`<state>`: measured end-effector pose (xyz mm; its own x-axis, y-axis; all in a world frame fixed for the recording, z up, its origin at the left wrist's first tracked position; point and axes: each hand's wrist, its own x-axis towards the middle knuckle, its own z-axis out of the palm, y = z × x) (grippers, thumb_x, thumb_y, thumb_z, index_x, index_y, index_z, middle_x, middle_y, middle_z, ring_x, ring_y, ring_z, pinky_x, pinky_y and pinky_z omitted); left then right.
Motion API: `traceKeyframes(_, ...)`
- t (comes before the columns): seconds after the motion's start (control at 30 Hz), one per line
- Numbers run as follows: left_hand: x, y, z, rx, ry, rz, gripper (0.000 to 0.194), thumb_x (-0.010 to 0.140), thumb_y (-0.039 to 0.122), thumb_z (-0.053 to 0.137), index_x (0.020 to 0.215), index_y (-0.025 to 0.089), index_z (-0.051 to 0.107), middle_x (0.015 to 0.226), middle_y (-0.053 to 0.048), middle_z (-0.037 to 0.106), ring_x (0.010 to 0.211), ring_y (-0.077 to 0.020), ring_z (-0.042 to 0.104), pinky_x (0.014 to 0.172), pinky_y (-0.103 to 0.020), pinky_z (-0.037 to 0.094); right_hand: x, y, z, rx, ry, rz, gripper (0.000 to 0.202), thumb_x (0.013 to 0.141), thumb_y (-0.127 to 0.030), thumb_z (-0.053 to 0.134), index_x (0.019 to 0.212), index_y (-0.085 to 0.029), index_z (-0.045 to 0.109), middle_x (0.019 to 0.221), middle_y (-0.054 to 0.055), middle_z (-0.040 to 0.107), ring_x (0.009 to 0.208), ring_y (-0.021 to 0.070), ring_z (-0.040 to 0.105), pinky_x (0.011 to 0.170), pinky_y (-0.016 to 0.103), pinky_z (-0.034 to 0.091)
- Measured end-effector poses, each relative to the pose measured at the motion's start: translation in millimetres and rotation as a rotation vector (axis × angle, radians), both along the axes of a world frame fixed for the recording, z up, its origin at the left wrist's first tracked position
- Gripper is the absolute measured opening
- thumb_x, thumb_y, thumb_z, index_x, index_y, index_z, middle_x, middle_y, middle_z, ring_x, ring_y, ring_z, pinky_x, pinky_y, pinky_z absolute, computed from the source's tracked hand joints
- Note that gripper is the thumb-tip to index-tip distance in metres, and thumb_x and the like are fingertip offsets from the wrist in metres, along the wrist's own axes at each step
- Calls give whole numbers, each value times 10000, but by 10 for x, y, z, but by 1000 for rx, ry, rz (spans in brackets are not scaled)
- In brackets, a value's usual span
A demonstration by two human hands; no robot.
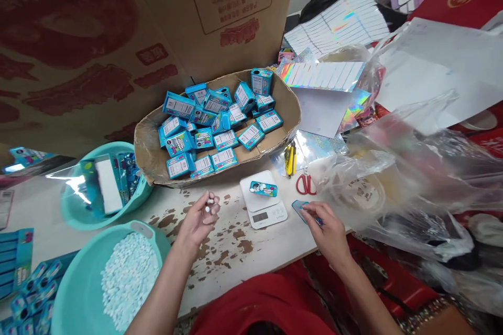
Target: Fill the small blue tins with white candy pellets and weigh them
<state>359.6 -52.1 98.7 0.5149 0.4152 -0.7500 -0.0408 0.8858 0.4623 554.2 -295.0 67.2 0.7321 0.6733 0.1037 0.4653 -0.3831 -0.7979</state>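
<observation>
My left hand (198, 220) is turned palm up over the worn white table, its fingers curled around a few small white candies (207, 209). To its right, a white digital scale (259, 215) carries a small blue printed piece (268, 190) with white round shapes at its left end; whether these are loose candies or print I cannot tell. Beyond the scale, my right hand (325, 227) pinches a flat blue piece (299, 205), probably a packet or box part, which its fingers partly cover. A teal basin (70, 282) at lower left holds a heap of pale candies (129, 277).
Behind the scale stands a cut-down cardboard tray (251, 154) with many blue candy boxes (178, 141). Red scissors (305, 183) and a yellow cutter (290, 159) lie right of the scale. Clear plastic bags (377, 167) crowd the right; another teal basin (84, 220) holds blue packaging.
</observation>
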Motion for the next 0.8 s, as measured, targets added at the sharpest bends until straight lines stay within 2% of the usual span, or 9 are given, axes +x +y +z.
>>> traceKeyframes(0.07, -163, -117, -142, -46, 104, -3, 164, 782, 229, 628, 726, 141, 502, 627, 17, 488, 423, -20, 395, 291, -83, 192, -25, 9, 6, -8, -3, 12, 194, 878, -379, 541, 882, -214, 642, 864, 65, 620, 780, 194, 611, 696, 340, 526)
traceKeyframes(0.17, -285, -277, -303, 25, 211, -80, 222, 697, 269, 714, 724, 120, 552, 621, 16, 498, 419, -15, 405, 312, -99, 201, -66, 37, 15, -16, -8, 36, 182, 880, -363, 542, 873, -212, 643, 858, 60, 613, 761, 181, 607, 692, 329, 529)
traceKeyframes(0.3, -259, -346, -314, 190, 251, -199, 375, 568, 375, 774, 776, 117, 599, 622, 16, 512, 425, -27, 400, 344, -138, 168, -140, 105, -4, 6, -25, 50, 175, 878, -355, 544, 891, -209, 640, 865, 61, 604, 780, 184, 604, 680, 322, 531)
traceKeyframes(0.37, -182, -341, -283, 269, 271, -258, 414, 557, 425, 755, 803, 134, 593, 605, 28, 506, 413, -35, 378, 362, -162, 149, -191, 160, -28, 12, -58, 37, 179, 874, -353, 549, 948, -213, 634, 903, 71, 600, 836, 200, 598, 704, 341, 530)
traceKeyframes(0.47, -6, -335, -255, 408, 287, -338, 382, 624, 470, 680, 813, 154, 578, 542, 56, 449, 409, -51, 332, 404, -194, 168, -282, 285, -56, 27, -142, 27, 221, 873, -326, 555, 1059, -223, 615, 1009, 93, 586, 960, 229, 568, 814, 401, 503)
traceKeyframes(0.53, 135, -337, -239, 571, 282, -394, 323, 692, 469, 617, 789, 164, 571, 547, 51, 450, 451, -71, 356, 453, -212, 229, -339, 390, -61, 47, -187, 42, 235, 876, -295, 553, 1094, -226, 608, 1042, 99, 580, 992, 235, 551, 856, 418, 477)
traceKeyframes(0.6, 279, -340, -211, 778, 301, -459, 268, 750, 443, 563, 784, 177, 573, 615, 29, 510, 549, -103, 438, 534, -228, 299, -379, 498, -60, 65, -209, 57, 229, 880, -272, 548, 1095, -224, 611, 1031, 97, 585, 978, 232, 548, 851, 410, 468)
traceKeyframes(0.67, 413, -342, -175, 962, 379, -543, 235, 789, 424, 531, 827, 198, 585, 673, 22, 545, 636, -130, 492, 600, -239, 324, -393, 599, -59, 79, -224, 56, 220, 884, -271, 542, 1084, -220, 617, 1001, 91, 590, 954, 229, 548, 832, 398, 466)
traceKeyframes(0.8, 620, -339, -134, 1167, 624, -748, 273, 829, 469, 501, 957, 241, 581, 578, 44, 510, 592, -156, 514, 573, -244, 283, -357, 772, -69, 87, -271, 23, 215, 900, -301, 518, 1059, -204, 627, 929, 78, 593, 902, 218, 539, 790, 364, 462)
